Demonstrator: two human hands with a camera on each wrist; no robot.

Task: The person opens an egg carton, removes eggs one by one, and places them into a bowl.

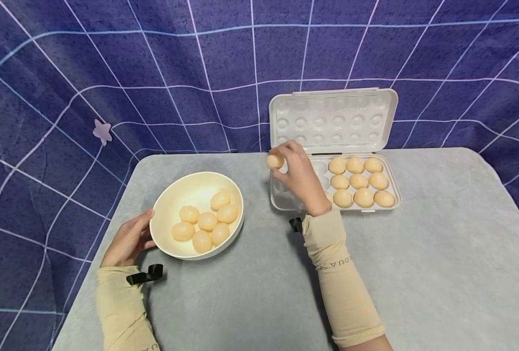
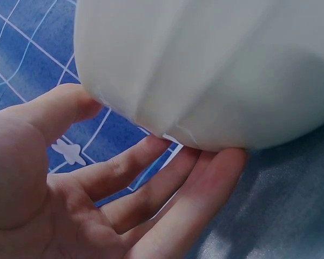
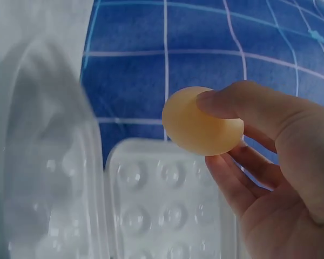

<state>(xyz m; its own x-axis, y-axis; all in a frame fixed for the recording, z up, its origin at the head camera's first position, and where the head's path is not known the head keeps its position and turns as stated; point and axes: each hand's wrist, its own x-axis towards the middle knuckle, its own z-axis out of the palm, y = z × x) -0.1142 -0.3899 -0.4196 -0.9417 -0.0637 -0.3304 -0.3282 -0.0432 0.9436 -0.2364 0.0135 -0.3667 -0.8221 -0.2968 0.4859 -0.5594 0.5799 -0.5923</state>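
Egg (image 1: 274, 162) was pinched between the thumb and fingers of the right hand (image 1: 301, 178), held up at the left end of an open carton (image 1: 333, 129). More eggs (image 1: 358, 181) were seated toward the carton's right end. Left of the carton, a bowl (image 1: 185, 195) holding seven loose eggs (image 1: 208, 221) was touched outside by the left hand (image 1: 129, 239), its fingers spread.

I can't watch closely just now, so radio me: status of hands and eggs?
Right hand pinching one egg near left end of open carton. Left hand touching side of bowl; seven eggs inside. Carton lid up, no obstruction seen.
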